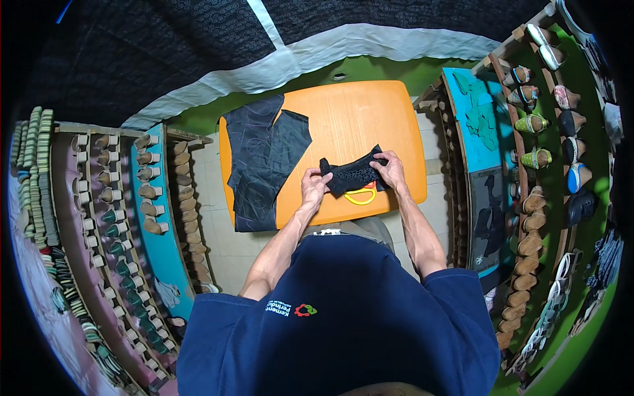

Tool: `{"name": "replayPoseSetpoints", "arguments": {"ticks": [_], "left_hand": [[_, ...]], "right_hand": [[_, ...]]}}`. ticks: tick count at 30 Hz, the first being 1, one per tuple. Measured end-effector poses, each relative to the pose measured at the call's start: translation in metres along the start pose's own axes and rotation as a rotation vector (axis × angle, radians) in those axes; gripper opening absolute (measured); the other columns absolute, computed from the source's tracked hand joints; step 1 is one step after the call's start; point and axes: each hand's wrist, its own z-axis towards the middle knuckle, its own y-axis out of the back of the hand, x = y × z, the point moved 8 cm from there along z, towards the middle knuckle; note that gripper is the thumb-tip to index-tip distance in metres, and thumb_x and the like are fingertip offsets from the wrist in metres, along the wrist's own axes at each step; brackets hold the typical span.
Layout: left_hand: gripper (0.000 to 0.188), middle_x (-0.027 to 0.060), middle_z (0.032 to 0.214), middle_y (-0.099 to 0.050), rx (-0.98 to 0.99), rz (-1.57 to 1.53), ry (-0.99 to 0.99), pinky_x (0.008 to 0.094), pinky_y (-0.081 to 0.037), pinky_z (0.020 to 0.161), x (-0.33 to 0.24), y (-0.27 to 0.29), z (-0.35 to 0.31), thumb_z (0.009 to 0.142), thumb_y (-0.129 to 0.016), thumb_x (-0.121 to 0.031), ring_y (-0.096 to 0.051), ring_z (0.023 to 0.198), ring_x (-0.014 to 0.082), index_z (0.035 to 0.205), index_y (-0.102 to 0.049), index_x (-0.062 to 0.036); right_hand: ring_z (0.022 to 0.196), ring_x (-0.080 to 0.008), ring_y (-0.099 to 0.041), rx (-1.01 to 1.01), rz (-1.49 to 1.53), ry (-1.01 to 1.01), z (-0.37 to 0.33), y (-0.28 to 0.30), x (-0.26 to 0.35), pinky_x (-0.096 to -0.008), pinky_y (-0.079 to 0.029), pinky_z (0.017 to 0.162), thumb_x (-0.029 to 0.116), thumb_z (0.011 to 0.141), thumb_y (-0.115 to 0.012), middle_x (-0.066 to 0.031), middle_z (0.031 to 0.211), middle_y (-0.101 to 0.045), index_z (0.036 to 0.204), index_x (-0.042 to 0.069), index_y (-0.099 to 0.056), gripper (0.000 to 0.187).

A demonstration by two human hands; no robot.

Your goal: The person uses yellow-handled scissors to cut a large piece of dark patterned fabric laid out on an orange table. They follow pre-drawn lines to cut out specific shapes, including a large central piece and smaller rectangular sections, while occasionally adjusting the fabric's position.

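Note:
Between my two hands a piece of black patterned fabric (353,177) is stretched above the near right part of the orange table (356,109). My left hand (315,186) pinches its left end between thumb and fingers. At the upper right corner, my right hand (389,169) grips the other end. Scissors with yellow handles (362,196) lie just below the fabric, their blades hidden under it. A larger dark cloth (271,165), folded or layered, covers the table's left side and hangs to its near edge.
Racks of wooden shoe lasts (150,191) stand at the left, beside stacked striped rolls (36,152). On the right, shelves hold more lasts (528,244) and finished shoes (533,158). Green scraps (477,112) lie on a blue board. A dark patterned curtain (178,53) hangs behind the table.

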Motion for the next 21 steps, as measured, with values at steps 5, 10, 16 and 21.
{"name": "replayPoseSetpoints", "arguments": {"ticks": [5, 10, 16, 21], "left_hand": [[0.042, 0.0075, 0.082, -0.068, -0.123, 0.103, -0.122, 0.0269, -0.054, 0.062, -0.007, -0.005, 0.003, 0.087, -0.081, -0.006, -0.065, 0.072, 0.0126, 0.114, -0.048, -0.0072], [0.021, 0.0022, 0.073, -0.063, 0.039, 0.31, -0.423, 0.0251, -0.048, 0.055, -0.014, -0.006, 0.001, 0.093, -0.075, -0.01, -0.06, 0.063, 0.0089, 0.101, -0.055, -0.0072], [0.052, 0.0022, 0.097, -0.065, 0.172, 0.162, -0.009, 0.0231, -0.053, 0.082, -0.027, -0.024, -0.023, 0.085, -0.074, 0.006, -0.062, 0.081, 0.0097, 0.135, -0.061, 0.004], [0.072, 0.0062, 0.13, -0.054, 0.227, 0.166, -0.085, 0.0222, -0.052, 0.09, -0.005, -0.006, -0.001, 0.077, -0.071, 0.014, -0.061, 0.09, 0.0098, 0.146, -0.05, 0.0056]], "right_hand": [[0.106, -0.0316, -0.067, -0.135, -0.033, 0.084, 0.0, 0.01, 0.011, -0.0415, -0.054, 0.094, 0.015, 0.076, -0.085, -0.0136, 0.11, -0.068, 0.105, 0.005, -0.076, 0.032], [0.113, -0.0328, -0.062, -0.182, -0.211, -0.035, -0.01, -0.004, 0.017, -0.0438, -0.052, 0.096, 0.015, 0.076, -0.084, -0.0102, 0.122, -0.061, 0.106, 0.01, -0.074, 0.032], [0.123, -0.0281, -0.05, -0.338, -0.703, 0.411, -0.035, 0.0, 0.082, -0.0545, -0.033, 0.109, 0.014, 0.084, -0.07, -0.0064, 0.117, -0.057, 0.1, 0.015, -0.075, 0.017], [0.107, -0.0302, -0.061, -0.024, -0.606, 0.331, -0.021, -0.028, 0.063, -0.0487, -0.048, 0.093, 0.004, 0.083, -0.063, -0.0091, 0.108, -0.06, 0.107, 0.013, -0.071, 0.027]]}}
